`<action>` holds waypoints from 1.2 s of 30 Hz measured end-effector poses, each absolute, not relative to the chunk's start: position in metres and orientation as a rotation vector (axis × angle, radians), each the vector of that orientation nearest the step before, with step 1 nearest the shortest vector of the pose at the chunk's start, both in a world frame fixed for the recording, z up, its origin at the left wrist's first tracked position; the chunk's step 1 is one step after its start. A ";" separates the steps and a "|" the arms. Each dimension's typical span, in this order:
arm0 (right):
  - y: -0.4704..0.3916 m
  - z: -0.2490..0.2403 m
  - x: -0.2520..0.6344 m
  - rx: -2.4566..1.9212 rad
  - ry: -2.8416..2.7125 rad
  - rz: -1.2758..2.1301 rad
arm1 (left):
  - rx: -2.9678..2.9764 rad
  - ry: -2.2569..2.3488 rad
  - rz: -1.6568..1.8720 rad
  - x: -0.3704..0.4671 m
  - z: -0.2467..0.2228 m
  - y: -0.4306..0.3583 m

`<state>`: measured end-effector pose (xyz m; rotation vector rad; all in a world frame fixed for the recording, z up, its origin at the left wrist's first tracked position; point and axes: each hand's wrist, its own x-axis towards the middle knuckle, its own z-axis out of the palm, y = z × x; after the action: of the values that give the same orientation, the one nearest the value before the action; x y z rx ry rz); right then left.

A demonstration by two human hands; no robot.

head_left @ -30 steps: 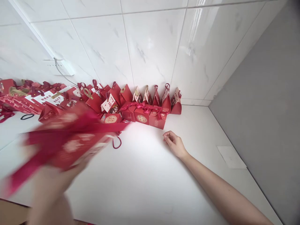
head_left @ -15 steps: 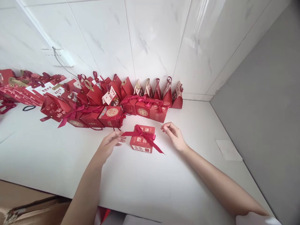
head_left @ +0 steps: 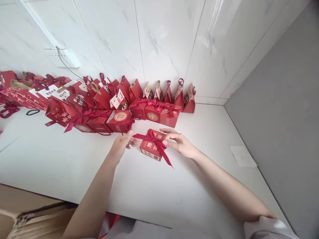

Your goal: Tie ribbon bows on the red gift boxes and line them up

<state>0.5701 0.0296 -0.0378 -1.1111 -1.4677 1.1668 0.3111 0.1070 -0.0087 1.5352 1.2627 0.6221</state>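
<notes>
A red gift box (head_left: 150, 150) with white lettering stands on the white table (head_left: 174, 192), a dark red ribbon bow (head_left: 156, 141) tied over its top. At its left, my left hand (head_left: 123, 143) is beside the end of one ribbon tail, fingers apart; no grip on the ribbon shows. My right hand (head_left: 178, 142) is at the box's right side, its thumb and fingers apart around the right part of the bow and the box's edge.
Rows of red gift boxes (head_left: 99, 122) and handled bags (head_left: 136, 91) line the tiled wall. A white paper (head_left: 243, 156) lies at the right, near a grey panel (head_left: 281, 99). Below the table's front left edge is a cardboard box (head_left: 45, 220). A socket (head_left: 62, 58) has a cable.
My right hand has moved left onto the box's right side. My left hand has shifted slightly right and turned. The box has turned a little, and the view has shifted slightly.
</notes>
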 end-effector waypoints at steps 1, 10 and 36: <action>0.030 -0.037 0.572 -1.096 -1.459 1.191 | 1.583 1.246 0.614 0.313 -0.008 0.105; 0.028 -0.029 0.602 -1.101 -1.391 1.348 | 1.809 0.958 -0.048 0.298 0.006 0.088; 0.033 -0.046 0.594 -1.025 -1.356 1.374 | 2.000 0.831 0.644 0.383 -0.031 0.075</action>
<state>0.5939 0.0326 -0.0465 -1.0248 -1.3560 1.3741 0.3835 0.0745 -0.0306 1.9999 0.8310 0.6436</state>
